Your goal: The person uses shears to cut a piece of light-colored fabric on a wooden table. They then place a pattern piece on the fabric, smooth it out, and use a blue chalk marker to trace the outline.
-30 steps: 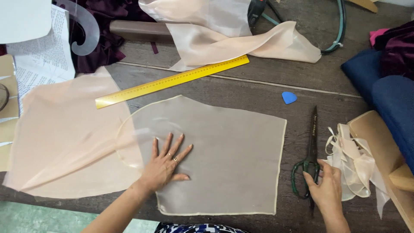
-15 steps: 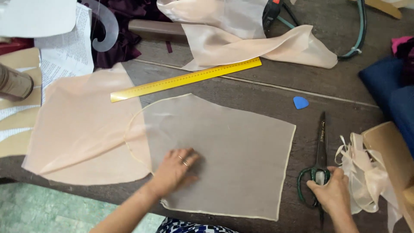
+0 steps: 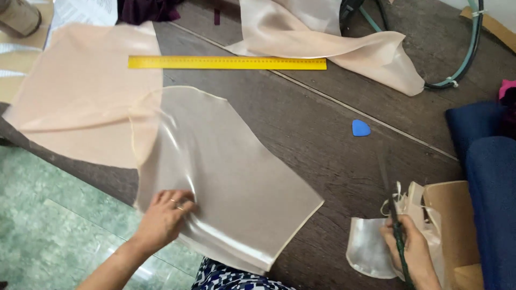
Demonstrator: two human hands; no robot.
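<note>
My left hand [image 3: 164, 217] rests with curled fingers on the near-left edge of a sheer, cream, cut fabric piece [image 3: 231, 172], gripping it where it hangs over the dark wooden table [image 3: 322, 139]. The piece lies skewed, and its left side overlaps a larger peach fabric sheet [image 3: 75, 91]. My right hand [image 3: 411, 252], at the lower right, is closed on dark-handled scissors [image 3: 395, 225] whose blades point away from me. A small sheer scrap [image 3: 368, 249] lies just left of that hand.
A yellow ruler [image 3: 226, 63] lies across the far side, below a draped peach cloth [image 3: 328, 43]. A blue tailor's chalk [image 3: 361, 128] sits mid-table. Navy fabric rolls [image 3: 492, 182], brown cardboard [image 3: 451, 207] and a teal hoop [image 3: 474, 48] crowd the right. Green floor [image 3: 48, 231] shows at the left.
My left hand went from flat to curled and dragged the sheer piece toward the table edge, turning it. My right hand lifted the scissors off the table. The view swung left.
</note>
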